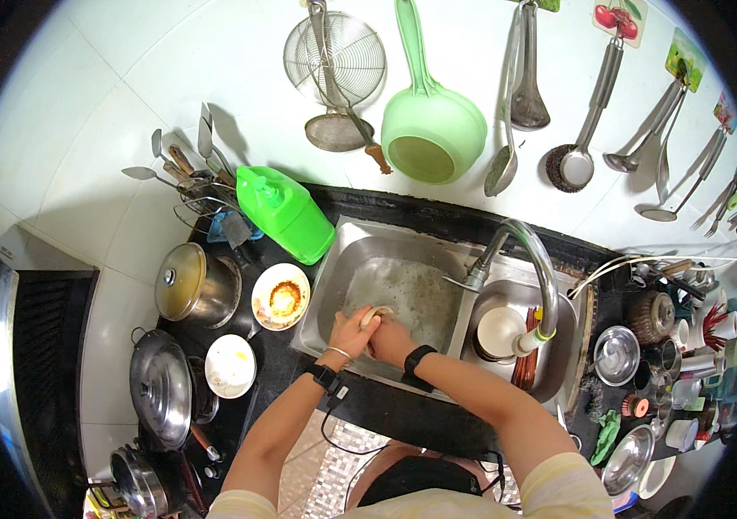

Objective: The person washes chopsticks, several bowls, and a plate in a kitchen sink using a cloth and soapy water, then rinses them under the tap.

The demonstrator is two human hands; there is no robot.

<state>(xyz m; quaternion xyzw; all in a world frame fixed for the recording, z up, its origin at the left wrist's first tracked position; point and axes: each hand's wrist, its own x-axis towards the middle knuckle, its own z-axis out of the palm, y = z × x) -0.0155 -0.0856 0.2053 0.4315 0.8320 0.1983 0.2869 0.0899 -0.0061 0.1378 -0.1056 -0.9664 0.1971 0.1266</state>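
Note:
Both hands meet over the near part of the large left basin of a steel sink (326, 285), which holds cloudy, sudsy water (407, 285). My left hand (350, 332) grips a small pale bowl (378, 313), seen mostly edge-on. Pressed against the same bowl is my right hand (391, 340), its fingers largely hidden. In the small right basin, a white bowl (500, 331) rests on stacked dishes beside a bundle of reddish-brown chopsticks (525, 363). A curved chrome faucet (540, 259) reaches over that basin.
Left of the sink stand a stained bowl (263, 295), a second used bowl (231, 366), a green jug (287, 217), a lidded pot (212, 292) and a lidded wok (161, 389). Metal bowls (616, 355) and cups crowd the right counter. Utensils and a green ladle (434, 123) hang above.

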